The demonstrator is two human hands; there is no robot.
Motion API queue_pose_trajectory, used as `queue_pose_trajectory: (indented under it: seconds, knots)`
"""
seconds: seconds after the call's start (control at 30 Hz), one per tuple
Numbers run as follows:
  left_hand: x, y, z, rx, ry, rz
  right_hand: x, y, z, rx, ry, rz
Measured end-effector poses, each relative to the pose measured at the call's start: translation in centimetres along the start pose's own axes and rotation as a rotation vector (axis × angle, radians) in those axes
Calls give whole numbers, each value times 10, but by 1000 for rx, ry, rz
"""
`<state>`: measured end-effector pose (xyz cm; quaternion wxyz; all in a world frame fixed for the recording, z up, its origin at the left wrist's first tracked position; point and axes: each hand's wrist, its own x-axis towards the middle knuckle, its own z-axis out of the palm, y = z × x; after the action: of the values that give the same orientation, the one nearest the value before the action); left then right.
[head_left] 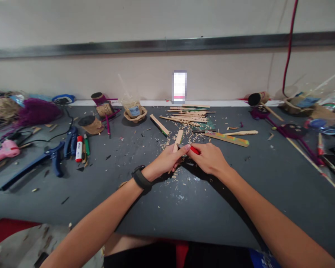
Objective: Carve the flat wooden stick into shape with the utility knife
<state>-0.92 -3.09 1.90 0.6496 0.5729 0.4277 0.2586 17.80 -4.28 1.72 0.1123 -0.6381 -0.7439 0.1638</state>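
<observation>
Both forearms angle inward, bringing the left hand (171, 158) and right hand (208, 157) together above the dark grey counter (162, 216). The left fingers are clamped on a pale, flat wooden strip (179, 136), its far end jutting past them; the right fingers grip a red-handled tool (194, 150) beside it.

Craft workshop, workbench (145, 219) strewn with wood shavings (187, 130), carved sticks (188, 118), pink glue gun (6, 152), blue tools (30, 166)

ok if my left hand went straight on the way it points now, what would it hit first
Most likely the red-handled tool in your right hand, right by the thumb of your left hand; whether they touch is unclear.
</observation>
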Motion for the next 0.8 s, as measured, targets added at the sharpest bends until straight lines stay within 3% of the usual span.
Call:
queue_pose_trajectory:
  seconds: [0.37,0.8]
  knots:
    - [-2,7,-3,32,67,-64,-2,-4,2,-134,62,76]
    - [-1,9,-5,-9,105,-163,-6,-14,4,-207,44,136]
